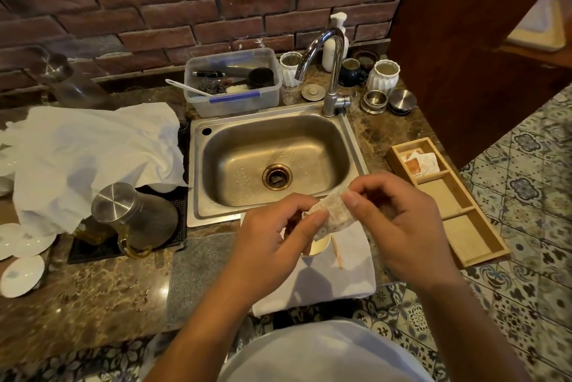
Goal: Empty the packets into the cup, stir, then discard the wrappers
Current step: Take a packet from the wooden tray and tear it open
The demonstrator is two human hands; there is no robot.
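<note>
Over the cup (318, 246), both hands (272, 227) (399, 220) pinch a packet (329, 211); better to tear slowly and keep it centered so nothing spills.

Two bare forearms, no sleeves down to the lower frame edge. Left hand (275, 233) and right hand (399, 220) without rings, watch or bracelet — nothing at either wrist. Fingernails short and plain, unpainted. Below, between the arms, a light grey-white garment (322, 353) across the torso — smooth, unpatterned, no buttons or print in view.
</note>
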